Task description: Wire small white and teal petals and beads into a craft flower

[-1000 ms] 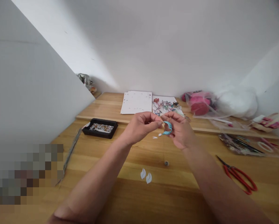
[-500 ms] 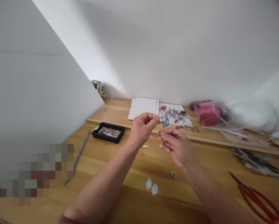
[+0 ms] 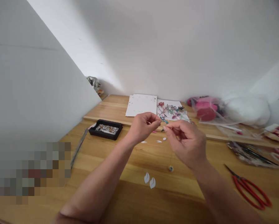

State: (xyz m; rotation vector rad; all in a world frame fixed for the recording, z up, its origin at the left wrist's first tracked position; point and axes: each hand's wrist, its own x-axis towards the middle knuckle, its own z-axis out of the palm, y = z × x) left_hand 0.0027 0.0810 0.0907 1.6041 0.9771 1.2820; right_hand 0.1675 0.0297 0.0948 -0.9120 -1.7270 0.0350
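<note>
My left hand [image 3: 146,126] pinches a small teal, petal-shaped ornament [image 3: 165,121] between thumb and forefinger, and most of it is hidden by the fingers. Close to its right, my right hand [image 3: 187,138] is closed in a pinch on what seems a fine thread, too thin to follow clearly. Below the right hand lies a small spool [image 3: 171,168]. Two white leaf-shaped cutouts [image 3: 149,180] rest on the table nearer to me. Smaller white pieces [image 3: 159,141] are scattered under my hands.
A black tray [image 3: 117,136] of beads stands at left, beside a bundle of thin wires [image 3: 80,144]. Red-handled scissors [image 3: 248,189] lie at right. White sheets [image 3: 141,105] and colourful flower ornaments [image 3: 173,110] sit on the raised back ledge, near bags of pink and white material [image 3: 245,109].
My right hand has risen and turned, its fingertips now level with my left fingertips. The teal ornament is turned and shows less. The whole view has shifted slightly.
</note>
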